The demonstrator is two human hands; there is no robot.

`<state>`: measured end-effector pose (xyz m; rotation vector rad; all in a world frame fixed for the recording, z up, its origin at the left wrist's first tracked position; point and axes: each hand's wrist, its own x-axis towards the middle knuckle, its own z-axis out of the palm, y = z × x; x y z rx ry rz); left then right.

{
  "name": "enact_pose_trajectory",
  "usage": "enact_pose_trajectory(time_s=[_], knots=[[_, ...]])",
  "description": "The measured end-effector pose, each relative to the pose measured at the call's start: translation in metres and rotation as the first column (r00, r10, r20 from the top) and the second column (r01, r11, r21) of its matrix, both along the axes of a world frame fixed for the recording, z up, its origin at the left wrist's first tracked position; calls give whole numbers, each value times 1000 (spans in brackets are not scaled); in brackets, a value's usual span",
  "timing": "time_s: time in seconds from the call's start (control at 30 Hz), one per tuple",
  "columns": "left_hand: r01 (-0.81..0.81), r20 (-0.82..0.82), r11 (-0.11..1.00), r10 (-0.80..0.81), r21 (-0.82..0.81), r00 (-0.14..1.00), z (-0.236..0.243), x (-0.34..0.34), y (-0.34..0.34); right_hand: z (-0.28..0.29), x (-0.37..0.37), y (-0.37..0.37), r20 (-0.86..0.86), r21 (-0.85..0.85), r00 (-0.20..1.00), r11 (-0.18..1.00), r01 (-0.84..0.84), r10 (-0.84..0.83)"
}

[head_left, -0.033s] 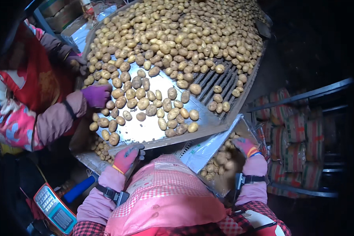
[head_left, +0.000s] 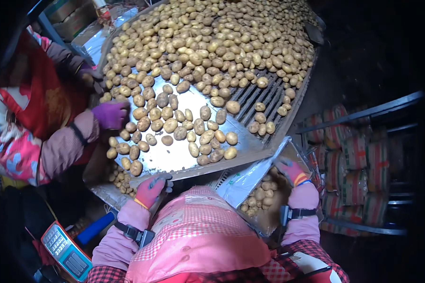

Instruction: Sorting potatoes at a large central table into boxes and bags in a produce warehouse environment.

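My left hand (head_left: 151,191), in a pink glove with grey fingertips, is beside the front rim of the sorting table (head_left: 208,168); its fingers are apart, with nothing visible in them. My right hand (head_left: 290,170), gloved alike, reaches over a lined box (head_left: 281,214) on the right. Its fingers stretch toward the table's corner, above the box's potatoes (head_left: 259,195), and I see nothing held. Loose potatoes (head_left: 171,125) lie scattered on the table's shiny metal sheet (head_left: 170,158). Behind them a large heap of potatoes (head_left: 217,42) covers the far part.
At the left a co-worker's purple-gloved hand (head_left: 111,114) rests by the table's edge. Dark slats (head_left: 257,99) show at the table's right. Packed sacks (head_left: 354,160) stand behind metal bars (head_left: 368,113). A keypad scale (head_left: 66,252) is at lower left, and more potatoes (head_left: 121,179) lie under the table's left corner.
My right hand has shifted slightly left and farther from me over the box, its fingers now nearer the table's corner. The co-worker's purple glove has moved slightly left. My left hand stays put.
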<state>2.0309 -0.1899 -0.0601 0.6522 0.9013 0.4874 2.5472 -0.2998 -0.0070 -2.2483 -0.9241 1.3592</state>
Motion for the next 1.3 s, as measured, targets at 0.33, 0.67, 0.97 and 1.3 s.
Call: enact_pose_trajectory(time_s=[0.33, 0.67, 0.97, 1.3], knots=[[-6, -40, 1000, 4, -27, 999, 4, 5, 16, -29, -138, 137, 391, -185, 756, 849, -495, 525], [134, -275, 985, -100, 107, 956, 4, 11, 25, -92, -191, 171, 65, 282, 908, 866, -414, 413], [31, -299, 998, -11, 62, 954, -4, 5, 23, -43, -88, 238, 558, 415, 821, 814, -407, 126], [-16, -228, 999, 8, -36, 974, -1, 5, 25, -19, -81, 184, 585, 285, 757, 800, -528, 291]])
